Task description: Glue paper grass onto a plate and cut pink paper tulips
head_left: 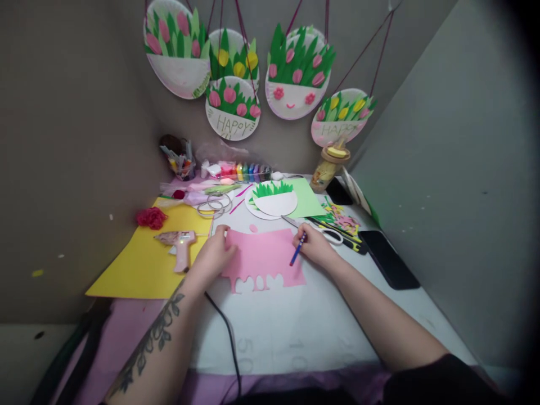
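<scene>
A sheet of pink paper (261,253) lies before me, its near edge cut into rounded notches. My left hand (217,250) is closed on the sheet's left edge. At its upper right corner, my right hand (313,243) is closed around a blue pencil (298,250), whose reddish end points down toward me. A small pink cut-out (253,228) rests just beyond the far edge. Behind that is a white paper plate (276,203) with green paper grass. White-handled scissors (333,235) lie beside my right hand, their blades partly hidden.
A pink glue gun (181,247) lies on yellow paper (135,270) at left; a black cable (228,326) runs near my left forearm. At right are a dark phone (388,260) and paper scraps (341,216). A jar (329,169) stands behind. Decorated plates (297,95) hang on the wall.
</scene>
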Tool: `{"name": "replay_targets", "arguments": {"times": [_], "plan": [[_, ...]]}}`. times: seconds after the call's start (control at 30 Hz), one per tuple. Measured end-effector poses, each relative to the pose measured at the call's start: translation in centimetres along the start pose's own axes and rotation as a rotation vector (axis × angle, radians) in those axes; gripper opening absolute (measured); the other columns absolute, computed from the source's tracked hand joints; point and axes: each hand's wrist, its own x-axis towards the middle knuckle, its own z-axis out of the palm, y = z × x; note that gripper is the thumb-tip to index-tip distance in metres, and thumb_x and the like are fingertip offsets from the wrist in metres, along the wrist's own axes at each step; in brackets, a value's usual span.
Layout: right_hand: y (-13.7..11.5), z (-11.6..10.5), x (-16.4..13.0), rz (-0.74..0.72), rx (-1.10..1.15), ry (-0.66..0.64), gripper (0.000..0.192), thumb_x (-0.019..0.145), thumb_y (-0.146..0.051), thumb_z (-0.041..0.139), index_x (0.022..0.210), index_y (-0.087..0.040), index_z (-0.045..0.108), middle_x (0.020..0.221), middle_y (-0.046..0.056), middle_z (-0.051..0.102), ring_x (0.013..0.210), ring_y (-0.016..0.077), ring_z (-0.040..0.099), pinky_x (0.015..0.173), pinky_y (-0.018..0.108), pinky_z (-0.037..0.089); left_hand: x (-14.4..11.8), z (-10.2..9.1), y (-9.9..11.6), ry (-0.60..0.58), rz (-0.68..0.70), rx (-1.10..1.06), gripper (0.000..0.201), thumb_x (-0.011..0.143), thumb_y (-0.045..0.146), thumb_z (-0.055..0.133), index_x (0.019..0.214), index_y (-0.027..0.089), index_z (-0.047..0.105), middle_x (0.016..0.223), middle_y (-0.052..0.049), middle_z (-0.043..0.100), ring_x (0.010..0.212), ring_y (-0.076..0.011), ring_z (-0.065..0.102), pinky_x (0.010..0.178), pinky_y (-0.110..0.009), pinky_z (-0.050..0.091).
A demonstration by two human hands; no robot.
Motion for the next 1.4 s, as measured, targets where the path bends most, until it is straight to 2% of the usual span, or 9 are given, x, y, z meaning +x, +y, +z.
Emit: {"name": "replay_targets", "arguments": {"times": [0.2, 0.3, 0.4, 0.5, 0.57, 0.7, 0.87, 1.07, 1.4], "plan": [[-0.4, 1.1, 1.5, -0.023, -0.307, 0.014, 0.019, 0.062, -0.011, 0.054, 0.074, -0.023, 0.045, 0.065, -0.003, 0.057, 0.062, 0.0165, 0.052, 0.058, 0.026, 0.035, 0.0, 1.6, 1.0, 0.239, 0.192, 0.317, 0.042, 0.085, 0.029, 0.052, 0.124, 0.013, 0.055, 0.123, -0.017, 0.052, 0.114, -0.0333, 0.051, 0.095, -0.045, 0.042], [-0.9, 0.5, 1.2, -0.032, -0.278, 0.07, 0.019, 0.069, -0.024, 0.061, 0.07, -0.023, 0.043, 0.059, -0.004, 0.05, 0.055, 0.0149, 0.046, 0.053, 0.025, 0.031, -0.6, 2.6, 2.1, -0.003, 0.436, 0.233, 0.028, 0.091, 0.027, 0.045, 0.109, 0.02, 0.066, 0.109, -0.009, 0.061, 0.1, -0.0232, 0.058, 0.089, -0.035, 0.046], [-1.4, -0.9, 0.1, -0.103, 0.006, 0.132, 0.037, 0.083, -0.052, 0.053, 0.064, -0.022, 0.04, 0.054, -0.004, 0.045, 0.05, 0.0129, 0.042, 0.05, 0.025, 0.031, -1.1, 3.4, 3.1, -0.184, 0.572, 0.168, 0.028, 0.093, 0.025, 0.044, 0.104, 0.023, 0.069, 0.101, -0.006, 0.063, 0.092, -0.018, 0.06, 0.081, -0.028, 0.047], [-1.4, -1.9, -1.6, -0.04, 0.437, -0.158, 0.063, 0.083, -0.078, 0.024, 0.08, -0.022, 0.051, 0.054, -0.001, 0.053, 0.041, 0.0123, 0.043, 0.041, 0.024, 0.031, -0.8, 3.8, 4.0, -0.273, 0.648, 0.161, 0.026, 0.091, 0.022, 0.047, 0.101, 0.023, 0.07, 0.095, -0.005, 0.063, 0.087, -0.0167, 0.061, 0.076, -0.026, 0.046], [-1.0, -1.8, -2.9, 0.014, 0.592, -0.335, 0.072, 0.08, -0.082, 0.023, 0.09, -0.02, 0.056, 0.061, 0.003, 0.061, 0.042, 0.0133, 0.048, 0.04, 0.024, 0.034, -0.1, 4.1, 4.6, -0.372, 0.697, 0.152, 0.025, 0.09, 0.018, 0.048, 0.098, 0.022, 0.072, 0.093, -0.004, 0.064, 0.084, -0.0161, 0.061, 0.076, -0.025, 0.045], [-0.1, -1.0, -5.5, -0.006, 0.494, -0.411, 0.056, 0.089, -0.066, 0.036, 0.084, -0.016, 0.062, 0.058, 0.001, 0.058, 0.042, 0.0118, 0.048, 0.042, 0.024, 0.035, 1.7, 4.8, 5.3, -0.473, 0.735, 0.098, 0.024, 0.086, 0.015, 0.052, 0.097, 0.019, 0.073, 0.095, -0.005, 0.067, 0.086, -0.0161, 0.062, 0.078, -0.025, 0.045], [-0.8, -0.4, -6.6, 0.009, 0.114, -0.329, 0.009, 0.083, -0.031, 0.058, 0.085, -0.022, 0.055, 0.055, -0.008, 0.047, 0.049, 0.0098, 0.042, 0.047, 0.021, 0.031, 2.6, 5.7, 4.8, -0.501, 0.714, -0.008, 0.026, 0.081, 0.013, 0.054, 0.096, 0.021, 0.074, 0.096, -0.004, 0.069, 0.088, -0.0154, 0.062, 0.078, -0.024, 0.046], [-1.5, -1.1, -6.2, -0.071, 0.084, -0.319, 0.003, 0.076, -0.022, 0.06, 0.074, -0.021, 0.058, 0.07, -0.002, 0.059, 0.061, 0.0116, 0.051, 0.056, 0.023, 0.038, 2.7, 5.9, 4.2, -0.515, 0.726, -0.034, 0.03, 0.08, 0.011, 0.053, 0.098, 0.024, 0.074, 0.098, -0.002, 0.069, 0.089, -0.0146, 0.062, 0.076, -0.023, 0.045], [-0.6, -0.3, -7.1, -0.102, 0.033, -0.158, 0.009, 0.07, -0.015, 0.058, 0.063, -0.021, 0.055, 0.063, -0.002, 0.059, 0.056, 0.0121, 0.052, 0.053, 0.023, 0.039, 2.6, 6.2, 4.2, -0.515, 0.747, 0.009, 0.036, 0.078, 0.008, 0.051, 0.095, 0.028, 0.076, 0.093, 0.001, 0.068, 0.087, -0.0131, 0.06, 0.074, -0.021, 0.043]]}}
